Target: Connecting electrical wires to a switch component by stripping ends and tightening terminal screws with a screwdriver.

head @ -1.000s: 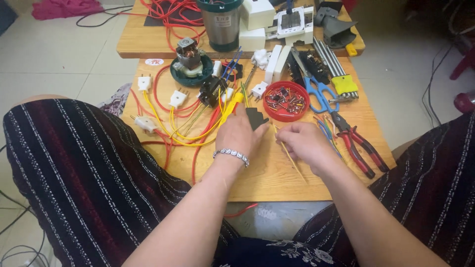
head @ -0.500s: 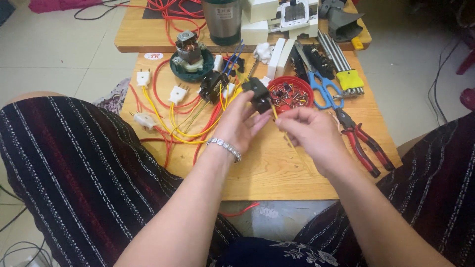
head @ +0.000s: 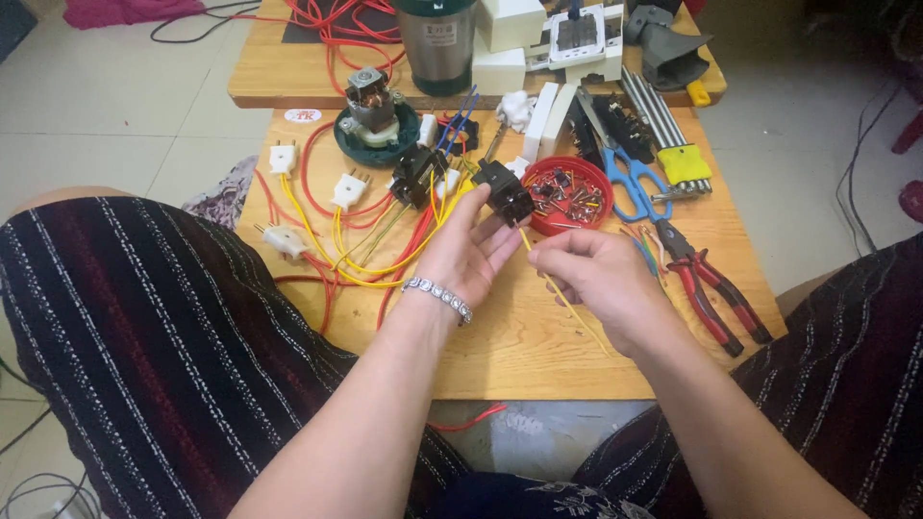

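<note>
My left hand [head: 471, 252], with a bead bracelet at the wrist, holds a small black switch block [head: 504, 191] up above the wooden table [head: 510, 356]. My right hand [head: 601, 284] pinches a thin yellow wire [head: 567, 306] whose upper end meets the underside of the black block. The wire's free end trails down over the table toward me. Both hands hover just in front of a red round dish [head: 569, 195] of small metal parts.
Yellow and red wires with white plugs [head: 348, 189] lie at the left. A second black block [head: 415, 173] and a small motor [head: 371, 101] sit behind them. Blue scissors [head: 630, 178] and red-handled pliers [head: 710, 288] lie at the right. A metal cylinder [head: 437, 43] and white boxes stand on the farther table.
My left hand picked the black block off the table and lifted it. My right hand rose with the yellow wire and brought its end to the block.
</note>
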